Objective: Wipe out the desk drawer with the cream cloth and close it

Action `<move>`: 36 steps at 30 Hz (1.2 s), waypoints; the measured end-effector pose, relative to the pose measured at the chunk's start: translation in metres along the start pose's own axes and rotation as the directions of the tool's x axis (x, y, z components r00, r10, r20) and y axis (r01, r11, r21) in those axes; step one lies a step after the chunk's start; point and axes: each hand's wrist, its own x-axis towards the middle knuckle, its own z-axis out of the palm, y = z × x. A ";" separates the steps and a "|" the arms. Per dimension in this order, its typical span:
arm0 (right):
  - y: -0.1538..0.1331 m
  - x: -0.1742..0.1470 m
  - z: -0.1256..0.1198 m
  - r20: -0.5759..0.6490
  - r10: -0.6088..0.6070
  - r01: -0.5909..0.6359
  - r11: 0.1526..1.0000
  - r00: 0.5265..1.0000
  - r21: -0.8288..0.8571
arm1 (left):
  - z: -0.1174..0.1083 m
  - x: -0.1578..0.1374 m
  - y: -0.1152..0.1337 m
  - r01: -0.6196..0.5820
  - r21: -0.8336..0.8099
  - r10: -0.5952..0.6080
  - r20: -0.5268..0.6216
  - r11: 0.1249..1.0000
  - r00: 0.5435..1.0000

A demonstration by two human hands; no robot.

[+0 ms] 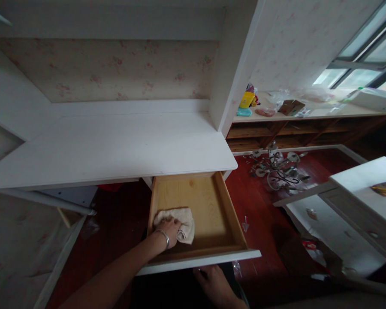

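Pressing left hand [169, 227], fingers [176, 224] clamped on the cloth [180, 219], into the open wooden drawer [212, 206]. Hiding right hand [214, 281] fingers below the drawer front, grip impossible to tell. Sitting under a bare white worktop [116, 146], above a red floor [260, 214].

The left hand [169, 229] presses a beige cloth [180, 223] inside the open wooden drawer [212, 206]; the right hand [214, 283] rests below its white front.

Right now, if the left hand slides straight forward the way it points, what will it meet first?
The left hand presses a cream folded cloth on the floor of the open pale wooden drawer. Ahead lies bare drawer floor, then probably the drawer's back under the white desk top.
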 end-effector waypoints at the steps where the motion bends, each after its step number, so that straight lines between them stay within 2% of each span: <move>1: 0.000 0.000 0.000 -0.001 0.001 -0.001 1.000 1.000 -0.008 | -0.002 0.007 -0.002 0.008 0.023 -0.007 -0.039 1.000 0.999; 6: -0.002 -0.001 0.000 0.005 0.028 -0.028 0.999 1.000 -0.026 | -0.025 0.052 -0.023 0.074 0.028 -0.063 -0.273 0.997 0.960; 11: -0.004 -0.001 -0.001 0.000 0.023 -0.023 1.000 1.000 -0.017 | -0.041 0.093 -0.031 0.098 -0.015 -0.098 -0.317 0.995 0.943; 15: -0.003 -0.001 0.000 -0.008 0.033 -0.033 0.999 0.999 -0.011 | -0.042 0.116 -0.008 0.039 -0.051 -0.053 -0.289 0.998 0.956; 21: -0.001 0.001 -0.002 0.012 0.047 -0.047 0.999 0.999 -0.024 | -0.046 0.140 0.065 -0.124 -0.065 0.103 -0.258 0.990 0.961; 24: -0.002 0.001 -0.004 0.025 0.034 -0.034 0.999 0.999 -0.010 | -0.047 0.140 0.101 -0.221 -0.094 0.195 -0.229 0.971 0.954; 27: -0.002 0.001 -0.005 0.029 0.036 -0.035 0.999 0.999 -0.011 | -0.044 0.126 0.121 -0.260 -0.104 0.233 -0.217 0.960 0.948; 29: -0.001 0.002 -0.005 0.026 0.044 -0.044 0.999 0.999 -0.006 | -0.040 0.111 0.124 -0.290 -0.087 0.270 -0.187 0.953 0.944; 33: 0.003 0.004 -0.004 0.017 0.020 -0.020 0.999 1.000 0.035 | -0.026 0.078 0.120 -0.385 -0.058 0.385 -0.024 0.921 0.923; 36: 0.005 0.005 -0.003 0.005 0.027 -0.028 0.999 1.000 0.042 | -0.018 0.057 0.113 -0.424 -0.054 0.427 0.068 0.904 0.902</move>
